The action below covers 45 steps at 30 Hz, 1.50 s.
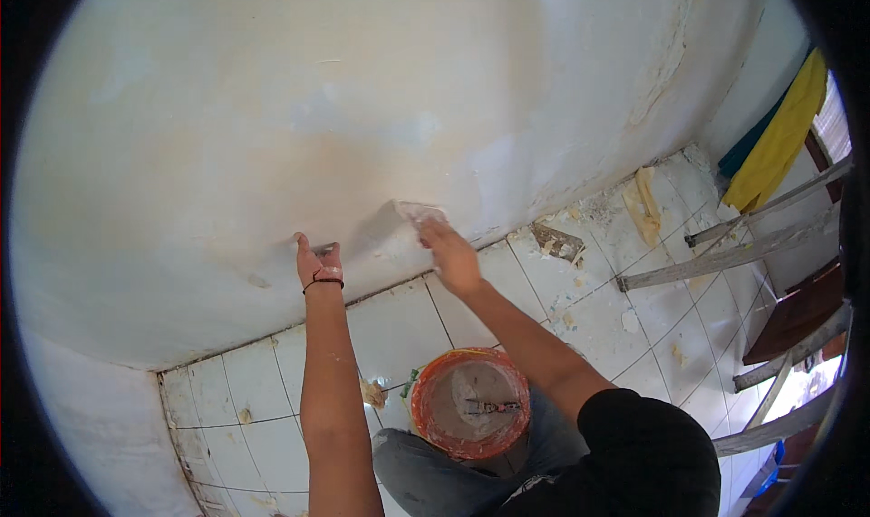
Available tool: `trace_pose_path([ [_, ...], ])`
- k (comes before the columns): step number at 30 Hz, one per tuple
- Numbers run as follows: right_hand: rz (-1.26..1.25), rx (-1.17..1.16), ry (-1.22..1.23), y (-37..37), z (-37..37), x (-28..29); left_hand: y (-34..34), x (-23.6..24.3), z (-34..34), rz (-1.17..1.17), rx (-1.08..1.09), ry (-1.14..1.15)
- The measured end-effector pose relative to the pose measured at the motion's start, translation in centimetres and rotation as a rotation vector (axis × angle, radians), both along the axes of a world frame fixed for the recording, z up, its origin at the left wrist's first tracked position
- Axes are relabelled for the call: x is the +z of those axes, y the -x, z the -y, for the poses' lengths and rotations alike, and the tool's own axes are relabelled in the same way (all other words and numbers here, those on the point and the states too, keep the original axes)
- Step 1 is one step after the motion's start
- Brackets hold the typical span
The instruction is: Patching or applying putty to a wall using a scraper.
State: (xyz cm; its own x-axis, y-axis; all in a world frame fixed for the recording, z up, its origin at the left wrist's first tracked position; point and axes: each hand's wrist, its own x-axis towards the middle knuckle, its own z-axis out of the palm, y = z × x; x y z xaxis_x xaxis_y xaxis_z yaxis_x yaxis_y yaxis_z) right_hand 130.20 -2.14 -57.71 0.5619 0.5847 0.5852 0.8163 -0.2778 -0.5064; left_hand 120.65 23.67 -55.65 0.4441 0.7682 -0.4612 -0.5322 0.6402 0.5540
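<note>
My right hand is closed on a putty knife, whose pale, smeared blade lies against the lower part of the wall. To its left, my left hand is raised close to the wall, with a dark band at the wrist. Its fingers curl round a small greyish thing, mostly hidden and too small to name. Below, between my legs, stands a red-orange bucket with pale putty inside. A tool with a smeared handle lies in the putty.
White floor tiles meet the wall's foot. Debris and a smeared flat piece lie along it to the right. Wooden legs of a stand or ladder reach in from the right. Yellow cloth hangs at the far right.
</note>
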Motion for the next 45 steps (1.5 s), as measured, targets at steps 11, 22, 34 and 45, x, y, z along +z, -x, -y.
trace_pose_path([
  [11,0.383,-0.071,0.041,-5.7,1.6,1.0,-0.7,0.0,0.5,0.035,0.030,-0.083],
  [22,0.055,-0.334,-0.333,-6.1,4.2,1.7,-0.3,0.4,0.5,0.007,0.019,-0.025],
  [34,-0.784,-0.286,-0.487,-1.8,5.0,-3.3,0.3,-0.4,-0.1,-0.096,0.046,-0.125],
  [45,-0.010,-0.203,-0.182,-0.5,-2.1,-3.5,-0.7,0.4,0.4,-0.073,0.021,0.000],
])
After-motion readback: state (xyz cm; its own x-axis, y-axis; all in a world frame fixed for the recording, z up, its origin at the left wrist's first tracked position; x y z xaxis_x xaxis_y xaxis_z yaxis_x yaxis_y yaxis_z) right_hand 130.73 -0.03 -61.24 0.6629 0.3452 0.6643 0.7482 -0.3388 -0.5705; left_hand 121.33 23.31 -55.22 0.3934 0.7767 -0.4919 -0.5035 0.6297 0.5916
